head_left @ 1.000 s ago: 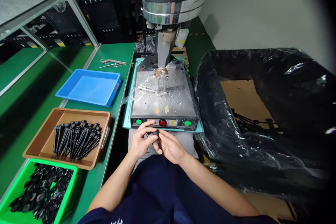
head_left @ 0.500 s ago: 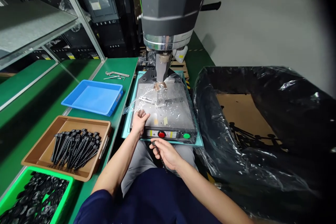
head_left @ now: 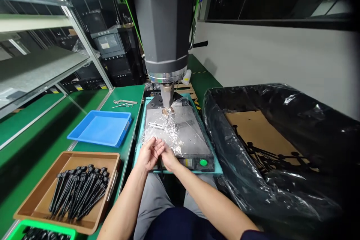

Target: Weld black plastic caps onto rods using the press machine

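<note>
My left hand (head_left: pixel 151 153) is in front of the machine's base plate, palm partly up, fingers curled and pressed together against the right hand. Whether anything small sits in those fingers is hidden. Close against it, my right hand (head_left: pixel 169 158) is closed, back turned to me, around a thin black ribbed rod (head_left: pixel 161 169); only a dark piece of it shows below the hands. Beyond them, a small metal fixture (head_left: pixel 168 112) under clear film stands beneath the tip of the press head (head_left: pixel 167 97). Both hands hide the red button on the base.
A green button (head_left: pixel 203 162) shows on the base's front. To the left are a brown tray (head_left: pixel 36 195) of black round-headed rods, a blue tray (head_left: pixel 101 127), a green bin (head_left: pixel 70 232) of black pieces and a wrench (head_left: pixel 125 101). A black-lined box (head_left: pixel 213 101) with more rods stands right.
My right hand has moved up and forward with the rod to meet my left hand, which has turned its palm up. The head view has tilted upward.
</note>
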The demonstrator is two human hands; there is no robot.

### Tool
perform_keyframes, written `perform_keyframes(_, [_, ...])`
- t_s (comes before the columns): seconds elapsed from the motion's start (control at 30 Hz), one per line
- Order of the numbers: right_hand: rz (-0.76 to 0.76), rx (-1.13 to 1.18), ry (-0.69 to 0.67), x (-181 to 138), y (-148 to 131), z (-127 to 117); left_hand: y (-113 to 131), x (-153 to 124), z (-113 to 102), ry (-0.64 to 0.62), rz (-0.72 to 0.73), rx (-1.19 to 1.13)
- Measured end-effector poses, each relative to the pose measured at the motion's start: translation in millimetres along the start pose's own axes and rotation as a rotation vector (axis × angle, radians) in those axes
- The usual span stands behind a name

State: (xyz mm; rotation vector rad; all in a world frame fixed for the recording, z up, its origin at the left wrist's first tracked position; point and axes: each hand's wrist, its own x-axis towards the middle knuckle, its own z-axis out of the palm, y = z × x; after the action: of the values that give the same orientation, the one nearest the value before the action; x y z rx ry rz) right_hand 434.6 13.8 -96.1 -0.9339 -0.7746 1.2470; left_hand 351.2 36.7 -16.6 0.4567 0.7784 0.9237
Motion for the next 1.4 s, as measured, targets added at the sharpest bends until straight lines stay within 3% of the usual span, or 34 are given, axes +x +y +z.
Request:
perform_keyframes(0.1, [-0.084,-0.077,0.127,25.3,-17.4,-20.7,1.5,-4.0,1.1,-0.01,-0.029,0.004])
perform_keyframes(0.27, [-0.326,-0.433,0.297,54.1,-51.5,-53.6,-4.3,-7.9,4.5,-0.03,-0.05,-0.007])
perform_keyframes(0.47, [-0.528,-0.63,0.392,76.7,-74.7,-59.8,-11.2,-5.8,6.4,-0.054,-0.06,-0.019])
perform_keyframes(0.73, [-0.543,-0.595,0.393,114.1,-91.3,-51.8,-9.7,3.4,17.2,-0.092,-0.043,-0.005])
perform_keyframes(0.87, [-0.391,-0.451,0.345,129.5,-92.9,-49.6,-9.6,7.9,17.4,-0.085,-0.045,-0.014])
perform_keyframes(0.97, [-0.312,-0.406,0.301,134.0,-90.7,-54.1,-10.7,11.4,14.2,-0.083,-0.04,-0.019])
perform_keyframes(1.07, [-0.325,-0.41,0.288,135.5,-88.0,-59.2,-12.4,14.4,10.3,-0.085,-0.037,-0.014])
perform_keyframes(1.4, [-0.325,-0.342,0.364,144.1,-78.0,-61.5,-20.9,17.4,2.4,-0.052,-0.046,0.023])
